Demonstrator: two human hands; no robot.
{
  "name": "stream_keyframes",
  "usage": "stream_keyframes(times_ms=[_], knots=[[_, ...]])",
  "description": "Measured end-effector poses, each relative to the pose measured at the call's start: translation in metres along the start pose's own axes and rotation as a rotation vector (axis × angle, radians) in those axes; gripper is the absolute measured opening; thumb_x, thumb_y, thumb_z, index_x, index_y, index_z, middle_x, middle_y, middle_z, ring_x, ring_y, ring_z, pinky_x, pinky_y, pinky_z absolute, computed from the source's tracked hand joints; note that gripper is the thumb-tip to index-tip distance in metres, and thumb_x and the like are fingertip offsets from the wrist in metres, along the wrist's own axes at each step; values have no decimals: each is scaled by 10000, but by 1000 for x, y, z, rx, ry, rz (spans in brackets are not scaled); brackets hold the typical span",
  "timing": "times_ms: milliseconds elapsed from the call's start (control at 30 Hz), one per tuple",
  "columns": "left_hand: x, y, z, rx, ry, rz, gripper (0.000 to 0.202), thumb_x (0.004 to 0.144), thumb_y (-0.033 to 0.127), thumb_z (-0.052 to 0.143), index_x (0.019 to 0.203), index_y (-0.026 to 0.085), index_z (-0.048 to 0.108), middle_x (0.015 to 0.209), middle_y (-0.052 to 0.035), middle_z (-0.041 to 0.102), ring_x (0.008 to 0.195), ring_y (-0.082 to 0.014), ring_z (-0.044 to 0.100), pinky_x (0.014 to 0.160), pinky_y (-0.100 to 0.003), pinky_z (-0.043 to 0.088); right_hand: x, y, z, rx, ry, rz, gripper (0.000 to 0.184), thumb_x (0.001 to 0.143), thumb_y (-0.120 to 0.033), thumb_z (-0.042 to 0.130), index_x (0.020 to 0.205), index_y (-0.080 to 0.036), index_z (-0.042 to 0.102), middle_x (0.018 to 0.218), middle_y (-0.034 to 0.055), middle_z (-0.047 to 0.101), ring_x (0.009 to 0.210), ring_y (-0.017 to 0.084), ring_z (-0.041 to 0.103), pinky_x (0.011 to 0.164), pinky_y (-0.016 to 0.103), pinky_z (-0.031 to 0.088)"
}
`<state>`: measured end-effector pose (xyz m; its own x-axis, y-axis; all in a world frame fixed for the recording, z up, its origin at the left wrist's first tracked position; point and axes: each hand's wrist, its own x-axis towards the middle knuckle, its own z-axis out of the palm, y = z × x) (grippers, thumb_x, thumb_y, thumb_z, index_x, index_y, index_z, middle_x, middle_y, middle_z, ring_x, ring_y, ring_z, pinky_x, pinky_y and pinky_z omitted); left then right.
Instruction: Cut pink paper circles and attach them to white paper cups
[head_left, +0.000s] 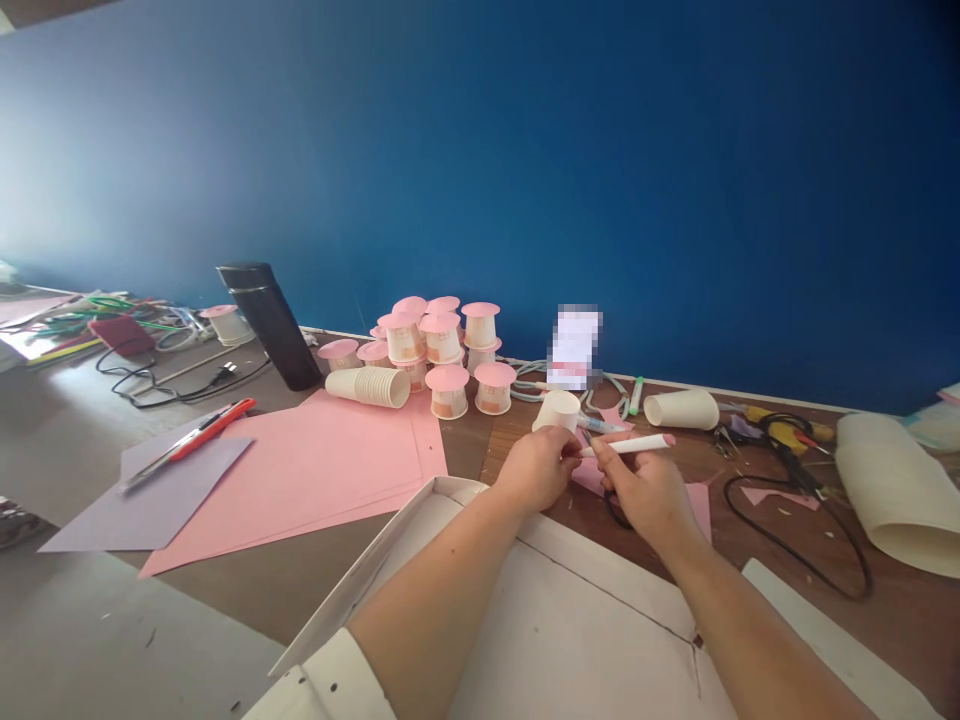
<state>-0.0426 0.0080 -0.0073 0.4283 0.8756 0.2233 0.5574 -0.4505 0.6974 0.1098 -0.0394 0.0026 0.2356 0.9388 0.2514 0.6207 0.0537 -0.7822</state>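
Observation:
A small white paper cup [559, 410] stands upside down at the middle of the table, and the fingers of my left hand [536, 465] are closed around its near side. My right hand [645, 490] grips a white marker [634, 445] with a pink end pointing right. The marker's left end is beside my left fingers and the cup; whether its tip touches the cup I cannot tell. Scraps of pink paper [700, 508] lie under and beside my right hand. Behind the cup lean a bright phone screen [574, 345] and a green marker [637, 395].
Several cups with pink disc tops [448, 390] are stacked at the wall, beside a lying stack of cups [367, 387]. A black flask [270, 325], pink sheets [315, 470] and a utility knife [191, 440] are left. A white box lid [585, 620] is below my arms; a cable [795, 570] is right.

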Motion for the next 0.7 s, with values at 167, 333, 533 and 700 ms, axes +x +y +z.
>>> stream_keyframes(times_ms=[167,333,533,700], knots=[[1,-3,3,-25,-9,17,91,819,226,606,899,204,645,959,-18,691,842,-164,633,729,-262,470,1,1,0,4,-8,98,451,833,-606,551,794,-183,701,535,11,638,485,185,584,516,293,424],[2,-3,4,-23,-13,22,84,807,228,628,885,196,638,947,-18,673,825,-158,620,717,-261,467,2,1,0,13,-16,131,469,803,-618,568,815,-175,720,516,12,640,461,181,579,495,289,411],[1,-3,5,1,-11,14,96,814,213,616,902,194,649,961,-24,671,835,-159,616,733,-265,476,2,-5,-1,-2,-26,97,442,777,-589,588,818,-174,736,519,22,652,481,194,596,498,295,420],[0,-1,5,-17,4,28,92,813,195,598,888,188,650,961,-32,675,839,-168,617,737,-272,479,0,-8,0,23,-12,104,443,781,-581,596,860,-170,739,567,34,679,505,198,615,514,296,447]])
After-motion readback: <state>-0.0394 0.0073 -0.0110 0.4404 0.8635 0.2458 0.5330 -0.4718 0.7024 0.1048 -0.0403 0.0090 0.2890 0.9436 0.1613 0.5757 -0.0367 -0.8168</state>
